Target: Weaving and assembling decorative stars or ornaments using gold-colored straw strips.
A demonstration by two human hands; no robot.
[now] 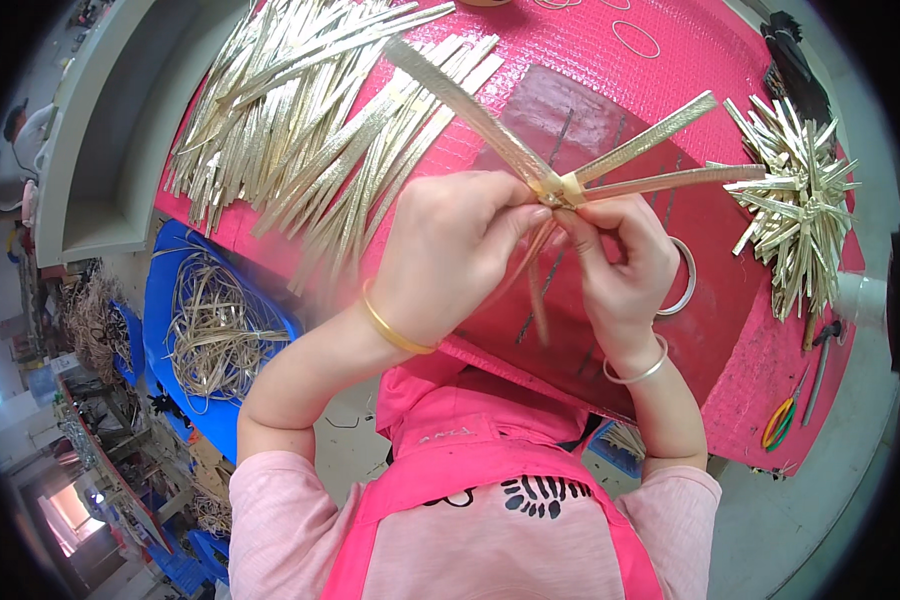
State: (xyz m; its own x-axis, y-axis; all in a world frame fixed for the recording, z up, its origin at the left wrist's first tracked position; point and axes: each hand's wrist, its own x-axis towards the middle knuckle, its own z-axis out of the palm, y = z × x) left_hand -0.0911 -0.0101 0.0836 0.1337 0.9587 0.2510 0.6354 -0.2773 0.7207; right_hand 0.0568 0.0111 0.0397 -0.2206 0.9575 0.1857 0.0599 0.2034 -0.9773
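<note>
Both hands hold a bundle of gold strips (pixel 635 150) above the dark red board. The strips fan out from one point, where a pale yellow piece of tape (pixel 572 188) lies across them. My left hand (pixel 450 235) pinches the crossing from the left, thumb and index finger pressed together. From the other side, my right hand (pixel 620 255) pinches the same spot with thumb and fingertips. Some strip ends hang down between the hands and look blurred. A ring-shaped roll of tape (pixel 688 275) is beside my right wrist, partly hidden by it.
Loose gold strips (pixel 300 110) lie in a large pile on the pink table at the far left. Several joined strip pieces (pixel 795 200) are heaped at the right. Scissors (pixel 778 425) lie near the right edge. A blue bin (pixel 160 300) with tangled strips stands at the left, below the table.
</note>
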